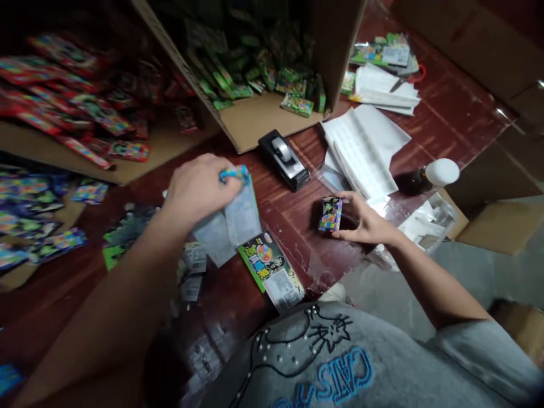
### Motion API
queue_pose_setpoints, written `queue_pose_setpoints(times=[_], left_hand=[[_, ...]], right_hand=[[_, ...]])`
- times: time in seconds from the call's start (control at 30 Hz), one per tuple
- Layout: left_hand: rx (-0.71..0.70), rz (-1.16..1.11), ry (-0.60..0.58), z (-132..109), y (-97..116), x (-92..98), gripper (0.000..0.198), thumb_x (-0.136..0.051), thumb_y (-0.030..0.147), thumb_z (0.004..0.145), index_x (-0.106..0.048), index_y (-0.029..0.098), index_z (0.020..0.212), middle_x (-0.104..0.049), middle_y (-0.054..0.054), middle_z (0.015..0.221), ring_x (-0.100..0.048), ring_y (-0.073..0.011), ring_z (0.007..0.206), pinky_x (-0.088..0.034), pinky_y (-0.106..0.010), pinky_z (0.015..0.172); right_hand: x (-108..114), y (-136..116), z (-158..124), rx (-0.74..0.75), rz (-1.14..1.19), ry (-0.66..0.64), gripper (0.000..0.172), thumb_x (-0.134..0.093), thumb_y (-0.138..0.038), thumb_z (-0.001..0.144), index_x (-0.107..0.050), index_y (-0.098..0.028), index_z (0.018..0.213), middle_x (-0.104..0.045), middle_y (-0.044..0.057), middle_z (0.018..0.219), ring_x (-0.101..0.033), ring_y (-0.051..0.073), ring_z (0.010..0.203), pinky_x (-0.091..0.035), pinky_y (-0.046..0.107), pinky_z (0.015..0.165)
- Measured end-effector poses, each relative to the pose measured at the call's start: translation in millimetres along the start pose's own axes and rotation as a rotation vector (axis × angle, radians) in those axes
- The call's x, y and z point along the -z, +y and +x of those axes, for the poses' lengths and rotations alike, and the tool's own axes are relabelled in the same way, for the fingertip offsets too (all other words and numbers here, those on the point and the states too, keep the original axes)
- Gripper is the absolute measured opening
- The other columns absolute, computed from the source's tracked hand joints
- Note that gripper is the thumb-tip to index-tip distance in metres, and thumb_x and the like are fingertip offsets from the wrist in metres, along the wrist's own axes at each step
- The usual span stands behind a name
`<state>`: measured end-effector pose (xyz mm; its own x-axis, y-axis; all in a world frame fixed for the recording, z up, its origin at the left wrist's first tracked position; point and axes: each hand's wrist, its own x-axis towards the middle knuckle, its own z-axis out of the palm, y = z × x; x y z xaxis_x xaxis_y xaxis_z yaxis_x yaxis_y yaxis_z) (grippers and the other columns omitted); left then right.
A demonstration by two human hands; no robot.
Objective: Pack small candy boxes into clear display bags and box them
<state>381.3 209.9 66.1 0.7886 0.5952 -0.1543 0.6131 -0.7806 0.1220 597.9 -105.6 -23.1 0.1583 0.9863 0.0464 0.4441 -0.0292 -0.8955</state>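
A clear packet is pinched by the left hand, a small colourful box by the right hand. Many packs are left in the far carton.

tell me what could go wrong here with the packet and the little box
1. The left hand grips the packet only by its top, so it could slip onto the table.
2. The right hand holds the box near the table's edge, close to the bottle; a sideways move might knock the bottle.
3. The green card lies at the near edge; a forearm sweep might push it off.
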Motion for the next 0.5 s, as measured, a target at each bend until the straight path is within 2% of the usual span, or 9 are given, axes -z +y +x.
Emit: queue_pose_setpoints(times=[0.03, 0.1, 0.17, 0.2, 0.27, 0.33, 0.4, 0.43, 0.5], left_hand=[[-0.171, -0.057, -0.084, -10, 7, -2.4, 0.042, -0.049, 0.036, 0.095, -0.079, 0.019, 0.119, -0.076, -0.013, 0.126, -0.069, -0.0307, 0.118, -0.052, -0.042, 0.105], [-0.475, -0.163, -0.301, -22, 28, -14.3, 0.043, -0.053, 0.032, 0.092, -0.078, 0.024, 0.126, -0.077, -0.008, 0.128, -0.07, -0.026, 0.115, -0.049, -0.038, 0.107], [-0.649, -0.204, -0.481, -23, 53, -30.4, 0.054, -0.055, 0.026, 0.09, -0.07, 0.027, 0.142, -0.079, -0.005, 0.13, -0.072, -0.0249, 0.115, -0.047, -0.039, 0.109], [-0.686, -0.192, -0.52, -22, 64, -37.8, 0.059, -0.055, 0.024, 0.09, -0.065, 0.027, 0.148, -0.078, -0.006, 0.132, -0.071, -0.0257, 0.117, -0.045, -0.041, 0.11], [-0.684, -0.143, -0.474, -21, 81, -48.3, 0.06, -0.057, 0.022, 0.091, -0.06, 0.024, 0.151, -0.073, -0.009, 0.142, -0.065, -0.029, 0.129, -0.043, -0.044, 0.114], [-0.602, -0.097, -0.313, -26, 89, -53.9, 0.061, -0.063, 0.03, 0.093, -0.057, 0.02, 0.152, -0.061, -0.013, 0.157, -0.055, -0.0345, 0.141, -0.041, -0.048, 0.116], [-0.476, -0.07, -0.157, -40, 91, -59.3, 0.08, -0.076, 0.046, 0.088, -0.05, 0.016, 0.158, -0.051, -0.019, 0.164, -0.05, -0.0412, 0.144, -0.042, -0.052, 0.115], [-0.417, -0.061, -0.123, -48, 91, -63.6, 0.094, -0.081, 0.052, 0.083, -0.044, 0.013, 0.161, -0.051, -0.022, 0.162, -0.052, -0.0432, 0.14, -0.043, -0.053, 0.113], [-0.343, -0.065, -0.135, -64, 89, -76.2, 0.114, -0.088, 0.055, 0.077, -0.033, 0.01, 0.166, -0.056, -0.025, 0.152, -0.057, -0.0431, 0.131, -0.046, -0.052, 0.109]], right_hand=[[-2, 3, -6, 0.019, 0.019, -0.034, 0.084, -0.078, -0.055, 0.093, -0.031, -0.029, 0.157, -0.056, 0.017, 0.155, -0.064, 0.033, 0.14, -0.055, 0.054, 0.119], [-6, 7, -11, 0.064, -0.072, -0.099, 0.086, -0.078, -0.051, 0.094, -0.03, -0.026, 0.161, -0.055, 0.019, 0.156, -0.062, 0.035, 0.141, -0.054, 0.057, 0.119], [-7, 10, -12, 0.126, -0.244, -0.146, 0.088, -0.079, -0.051, 0.093, -0.032, -0.022, 0.163, -0.055, 0.023, 0.155, -0.058, 0.039, 0.144, -0.052, 0.063, 0.119], [-7, 10, -11, 0.156, -0.32, -0.167, 0.088, -0.078, -0.051, 0.094, -0.034, -0.02, 0.163, -0.054, 0.025, 0.155, -0.056, 0.041, 0.146, -0.051, 0.065, 0.119], [-5, 10, -10, 0.195, -0.433, -0.189, 0.088, -0.077, -0.052, 0.095, -0.035, -0.017, 0.164, -0.05, 0.027, 0.157, -0.051, 0.044, 0.149, -0.05, 0.068, 0.12], [-3, 9, -11, 0.2, -0.479, -0.186, 0.091, -0.075, -0.051, 0.096, -0.031, -0.015, 0.167, -0.048, 0.029, 0.159, -0.05, 0.044, 0.15, -0.051, 0.068, 0.119], [-4, 9, -10, 0.207, -0.469, -0.169, 0.097, -0.074, -0.049, 0.097, -0.022, -0.015, 0.171, -0.048, 0.029, 0.158, -0.051, 0.044, 0.148, -0.052, 0.068, 0.117], [-5, 10, -8, 0.211, -0.455, -0.161, 0.1, -0.074, -0.048, 0.097, -0.017, -0.015, 0.173, -0.049, 0.029, 0.157, -0.052, 0.043, 0.147, -0.052, 0.069, 0.117], [-12, 13, -2, 0.228, -0.426, -0.151, 0.103, -0.074, -0.046, 0.097, -0.011, -0.018, 0.175, -0.054, 0.026, 0.155, -0.057, 0.041, 0.141, -0.05, 0.071, 0.118]])
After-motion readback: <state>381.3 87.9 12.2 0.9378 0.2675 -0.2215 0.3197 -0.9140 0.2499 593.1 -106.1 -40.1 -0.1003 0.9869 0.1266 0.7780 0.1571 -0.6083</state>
